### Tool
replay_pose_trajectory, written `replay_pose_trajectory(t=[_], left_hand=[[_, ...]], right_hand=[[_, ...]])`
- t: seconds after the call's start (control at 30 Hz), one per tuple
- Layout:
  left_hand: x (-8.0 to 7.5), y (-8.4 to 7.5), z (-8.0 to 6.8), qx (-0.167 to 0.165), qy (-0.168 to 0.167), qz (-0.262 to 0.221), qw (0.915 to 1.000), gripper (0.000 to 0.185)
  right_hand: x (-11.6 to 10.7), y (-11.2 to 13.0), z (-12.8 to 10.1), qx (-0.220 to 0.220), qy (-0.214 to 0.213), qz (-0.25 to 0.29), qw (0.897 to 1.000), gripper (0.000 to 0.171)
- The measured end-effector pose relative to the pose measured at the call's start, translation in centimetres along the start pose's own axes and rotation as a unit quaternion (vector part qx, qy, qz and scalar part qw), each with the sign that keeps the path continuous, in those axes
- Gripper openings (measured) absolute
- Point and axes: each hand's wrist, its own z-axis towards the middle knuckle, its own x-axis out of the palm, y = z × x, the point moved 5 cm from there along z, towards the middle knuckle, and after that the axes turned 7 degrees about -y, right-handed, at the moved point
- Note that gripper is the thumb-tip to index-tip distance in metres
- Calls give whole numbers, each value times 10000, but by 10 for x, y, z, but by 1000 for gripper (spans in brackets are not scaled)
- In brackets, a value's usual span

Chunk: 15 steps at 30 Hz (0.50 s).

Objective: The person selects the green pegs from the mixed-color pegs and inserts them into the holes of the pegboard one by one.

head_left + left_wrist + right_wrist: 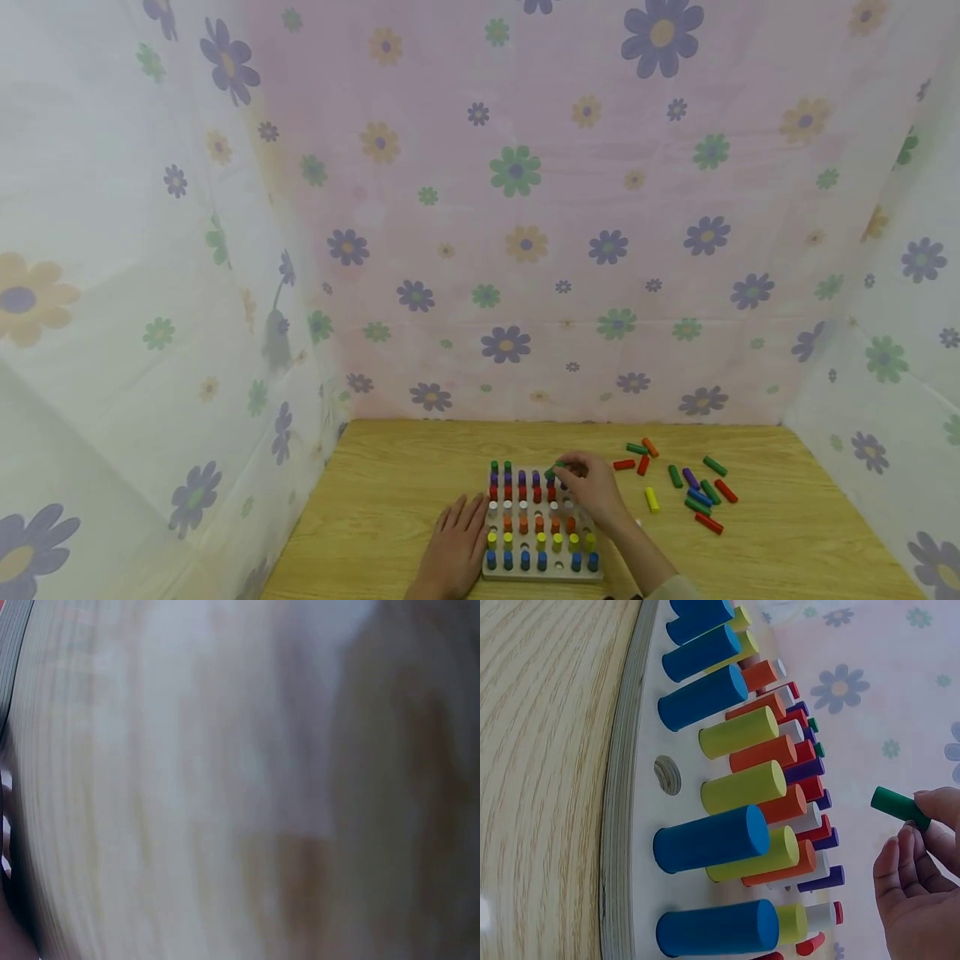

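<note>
Pegboard work is well along: the pale wooden pegboard sits near the front edge of the light wood-grain table, and most of its holes already carry short upright coloured cylinder pegs, ranked by colour from blue at the near edge through yellow, orange, white, red and purple. From where I stand, the green row at the far edge looks barely begun, with only a couple of green pegs standing at its left end. The right wrist view shows at least one empty hole in the blue row too.

The right hand hovers over the board's far side, fingertips pinching a small green wooden peg that is not yet in any hole. The left hand lies flat, fingers straight, on the table against the board's left edge, apparently steadying it; its wrist camera gives only a blur.

Still to place, I judge, are the loose pegs scattered on the table to the right of the board: green, red, orange, yellow, purple and blue.
</note>
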Motion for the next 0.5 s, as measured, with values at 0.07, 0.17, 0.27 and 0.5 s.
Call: replay_pose_trajectory(t=[0.07, 0.17, 0.27, 0.5], left_hand=[[1, 1, 1, -1, 18, 21, 10000, 61], [4, 2, 1, -26, 65, 45, 10000, 60], [6, 3, 1, -37, 73, 42, 10000, 59], [5, 3, 2, -34, 32, 3, 10000, 61]], right_hand=[[2, 1, 0, 8, 33, 5, 10000, 16], [6, 4, 1, 34, 80, 50, 10000, 17], [10, 5, 1, 79, 104, 83, 9999, 15], [19, 5, 4, -28, 171, 30, 9998, 16]])
